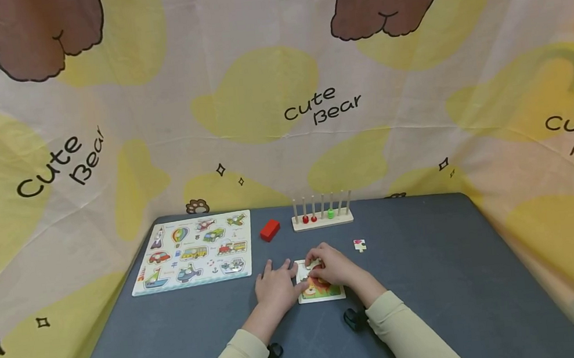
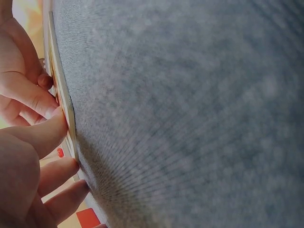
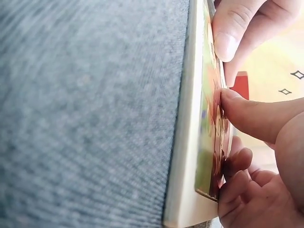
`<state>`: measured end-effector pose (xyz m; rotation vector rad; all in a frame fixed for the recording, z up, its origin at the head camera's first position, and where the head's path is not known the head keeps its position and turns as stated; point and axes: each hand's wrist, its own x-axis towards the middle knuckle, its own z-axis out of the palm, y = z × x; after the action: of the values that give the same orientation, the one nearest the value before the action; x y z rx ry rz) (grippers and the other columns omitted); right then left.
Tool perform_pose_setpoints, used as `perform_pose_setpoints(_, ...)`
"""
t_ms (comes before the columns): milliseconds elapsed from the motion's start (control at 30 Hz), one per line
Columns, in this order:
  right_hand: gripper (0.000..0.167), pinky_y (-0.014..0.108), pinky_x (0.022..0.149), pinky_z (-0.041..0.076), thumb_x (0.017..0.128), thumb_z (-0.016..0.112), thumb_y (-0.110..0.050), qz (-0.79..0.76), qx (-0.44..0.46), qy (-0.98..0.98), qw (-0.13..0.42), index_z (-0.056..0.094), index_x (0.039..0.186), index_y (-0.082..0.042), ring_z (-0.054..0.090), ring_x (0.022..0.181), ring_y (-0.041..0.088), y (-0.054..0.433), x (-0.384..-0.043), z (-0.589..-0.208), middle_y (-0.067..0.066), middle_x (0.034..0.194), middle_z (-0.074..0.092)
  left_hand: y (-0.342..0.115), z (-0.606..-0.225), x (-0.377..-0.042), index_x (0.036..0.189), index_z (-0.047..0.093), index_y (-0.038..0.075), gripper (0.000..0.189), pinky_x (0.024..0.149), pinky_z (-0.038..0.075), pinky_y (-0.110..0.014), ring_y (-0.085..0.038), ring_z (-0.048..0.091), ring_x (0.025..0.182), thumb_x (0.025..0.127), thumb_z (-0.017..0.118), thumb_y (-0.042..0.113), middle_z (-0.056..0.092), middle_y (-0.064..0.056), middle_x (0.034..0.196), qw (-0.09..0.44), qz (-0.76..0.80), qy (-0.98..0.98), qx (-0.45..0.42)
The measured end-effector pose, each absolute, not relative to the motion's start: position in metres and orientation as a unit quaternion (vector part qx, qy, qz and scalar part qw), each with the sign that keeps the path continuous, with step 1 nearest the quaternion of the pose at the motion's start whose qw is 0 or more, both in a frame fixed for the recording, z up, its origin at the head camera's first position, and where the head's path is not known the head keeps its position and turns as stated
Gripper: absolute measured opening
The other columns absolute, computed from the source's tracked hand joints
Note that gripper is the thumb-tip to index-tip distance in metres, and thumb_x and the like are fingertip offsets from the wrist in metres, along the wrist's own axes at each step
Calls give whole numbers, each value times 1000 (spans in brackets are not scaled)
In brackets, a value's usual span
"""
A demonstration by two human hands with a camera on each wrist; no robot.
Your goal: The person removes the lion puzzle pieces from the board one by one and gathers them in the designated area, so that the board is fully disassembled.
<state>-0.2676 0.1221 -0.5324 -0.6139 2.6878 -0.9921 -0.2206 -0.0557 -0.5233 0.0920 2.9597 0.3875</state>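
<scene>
A small jigsaw puzzle in a pale frame (image 1: pixel 323 298) lies flat on the dark grey table, showing an orange and green picture. My left hand (image 1: pixel 274 288) is at its left side, fingers spread, with the thumb on the picture and fingertips along the frame's edge. Over the puzzle's upper part is my right hand (image 1: pixel 333 266); its thumb (image 3: pixel 256 116) touches the surface while the other fingers curl down close by. Whether a piece is between them I cannot tell. One loose jigsaw piece (image 1: pixel 359 245), white with pink, lies behind and right of the puzzle.
A large picture board with vehicles (image 1: pixel 172 267) lies at the back left. Beside it sits a red block (image 1: pixel 269 230). Behind the puzzle stands a pegged wooden rack (image 1: pixel 323 222) bearing red and green beads. A printed cloth (image 1: pixel 257 97) hangs along the table's back edge.
</scene>
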Motion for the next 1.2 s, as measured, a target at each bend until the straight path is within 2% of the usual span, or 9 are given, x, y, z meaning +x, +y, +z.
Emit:
perform_pose_setpoints(233, 13, 38, 81, 49, 90, 77, -16, -346, -204, 910, 100, 70, 100, -21, 53, 88, 18, 124, -269, -534, 5, 103, 57, -56, -525, -222, 140, 63, 28, 62, 111, 35, -66, -41, 35, 147, 86, 72, 58, 55, 0, 150, 73, 126, 989, 32)
perform_pose_setpoints(467, 21, 40, 85, 50, 88, 79, -13, -356, -186, 912, 83, 69, 106, -17, 53, 91, 17, 125, -268, -533, 1, 99, 62, -56, -524, -221, 139, 63, 28, 62, 111, 35, -66, -42, 35, 147, 86, 71, 59, 55, 0, 150, 73, 128, 989, 31)
perform_pose_setpoints(567, 18, 40, 86, 52, 89, 78, -11, -371, -175, 908, 86, 70, 105, -16, 57, 90, 16, 126, -268, -534, 0, 99, 65, -55, -525, -221, 139, 63, 28, 62, 111, 36, -66, -41, 35, 147, 86, 71, 59, 55, 0, 150, 71, 127, 989, 32)
perform_pose_setpoints(700, 12, 38, 85, 55, 92, 74, -11, -377, -188, 902, 93, 74, 102, -17, 61, 89, 14, 128, -268, -535, -1, 101, 70, -56, -525, -222, 140, 63, 28, 62, 111, 36, -65, -40, 35, 148, 86, 71, 58, 55, 1, 150, 70, 126, 989, 32)
perform_pose_setpoints(833, 15, 35, 82, 55, 94, 72, -14, -389, -193, 896, 88, 76, 108, -17, 61, 88, 13, 129, -267, -533, -1, 104, 72, -56, -525, -222, 140, 63, 28, 62, 111, 36, -65, -40, 35, 148, 86, 71, 58, 55, 1, 150, 70, 126, 989, 34)
perform_pose_setpoints(900, 17, 34, 79, 55, 93, 74, -16, -406, -184, 891, 83, 75, 109, -16, 61, 85, 14, 130, -266, -531, -1, 101, 72, -56, -524, -222, 139, 63, 27, 62, 110, 36, -66, -40, 35, 147, 86, 71, 58, 55, 0, 150, 70, 126, 989, 34)
perform_pose_setpoints(1067, 17, 29, 70, 54, 87, 81, -22, -444, -140, 884, 54, 76, 102, -17, 61, 77, 12, 133, -267, -527, -3, 88, 70, -56, -524, -222, 140, 63, 27, 62, 111, 35, -66, -41, 35, 148, 86, 71, 58, 55, 1, 150, 78, 129, 988, 32)
perform_pose_setpoints(1200, 13, 29, 70, 56, 86, 81, -23, -454, -117, 883, 29, 79, 99, -21, 64, 77, 11, 139, -268, -522, -6, 89, 74, -56, -524, -222, 140, 63, 27, 63, 111, 35, -66, -41, 34, 148, 86, 71, 58, 54, 0, 151, 80, 130, 988, 32)
